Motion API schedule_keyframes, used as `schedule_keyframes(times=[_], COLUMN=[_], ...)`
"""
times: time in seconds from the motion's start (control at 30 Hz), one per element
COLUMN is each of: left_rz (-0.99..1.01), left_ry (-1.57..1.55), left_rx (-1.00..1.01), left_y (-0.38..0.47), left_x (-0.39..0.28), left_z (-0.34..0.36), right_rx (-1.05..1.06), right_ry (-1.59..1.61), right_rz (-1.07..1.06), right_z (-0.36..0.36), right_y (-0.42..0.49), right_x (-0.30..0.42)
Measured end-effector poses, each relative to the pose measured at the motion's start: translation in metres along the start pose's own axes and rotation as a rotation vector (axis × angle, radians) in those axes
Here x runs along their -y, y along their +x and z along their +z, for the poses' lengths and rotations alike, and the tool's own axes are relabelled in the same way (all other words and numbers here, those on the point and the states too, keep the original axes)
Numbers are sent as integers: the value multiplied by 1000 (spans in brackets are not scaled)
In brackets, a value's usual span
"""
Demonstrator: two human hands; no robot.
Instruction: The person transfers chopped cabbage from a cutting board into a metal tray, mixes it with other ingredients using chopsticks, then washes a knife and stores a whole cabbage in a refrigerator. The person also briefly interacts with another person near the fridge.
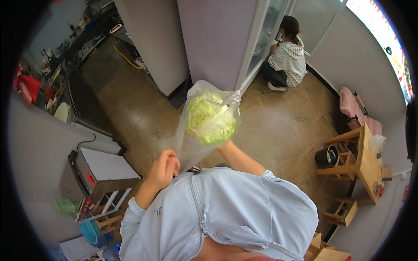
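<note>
Pale green leafy vegetables (210, 119), cabbage or lettuce by their look, are inside a clear plastic bag (187, 143) in front of my chest. My right hand (224, 145) supports the filled end from below; its fingers are hidden behind the bag and leaves. At the narrower end near my jacket, my left hand (167, 166) pinches the bag's film between curled fingers. The bag stretches at a slant between both hands.
A person (289, 57) in a striped hoodie squats by a glass-doored cabinet (261, 39). A wooden table (369, 163), stools and a black bin (326, 156) stand right. At left are a white-topped metal appliance (109, 164) and a blue basin (88, 230). A wall corner (168, 93) juts in ahead.
</note>
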State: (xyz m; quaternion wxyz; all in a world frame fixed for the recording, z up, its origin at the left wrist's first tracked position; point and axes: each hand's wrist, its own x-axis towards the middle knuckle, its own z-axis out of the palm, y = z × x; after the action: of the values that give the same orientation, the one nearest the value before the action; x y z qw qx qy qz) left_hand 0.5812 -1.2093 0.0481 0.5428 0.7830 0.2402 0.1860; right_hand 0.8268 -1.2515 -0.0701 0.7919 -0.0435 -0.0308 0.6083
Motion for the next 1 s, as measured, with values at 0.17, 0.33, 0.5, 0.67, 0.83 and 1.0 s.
schedule_keyframes(times=[0.17, 0.33, 0.5, 0.67, 0.83, 1.0], left_rz=[-84, -204, -228, -226, -261, -198], left_ry=[306, 420, 409, -74, 267, 18], left_rx=[94, 201, -114, -470, -577, -791], left_y=[70, 141, 206, 267, 297, 325], left_x=[45, 79, 129, 181, 198, 214], left_z=[-80, -156, -244, -336, -433, -508], right_rx=[55, 38, 44, 84, 189, 366], right_ry=[38, -8, -48, -73, -131, -345], right_rz=[63, 210, 374, 504, 629, 545], right_z=[7, 5, 0, 10, 41, 62], right_y=[102, 224, 367, 516, 619, 690], right_x=[-33, -73, -117, -166, -217, -282])
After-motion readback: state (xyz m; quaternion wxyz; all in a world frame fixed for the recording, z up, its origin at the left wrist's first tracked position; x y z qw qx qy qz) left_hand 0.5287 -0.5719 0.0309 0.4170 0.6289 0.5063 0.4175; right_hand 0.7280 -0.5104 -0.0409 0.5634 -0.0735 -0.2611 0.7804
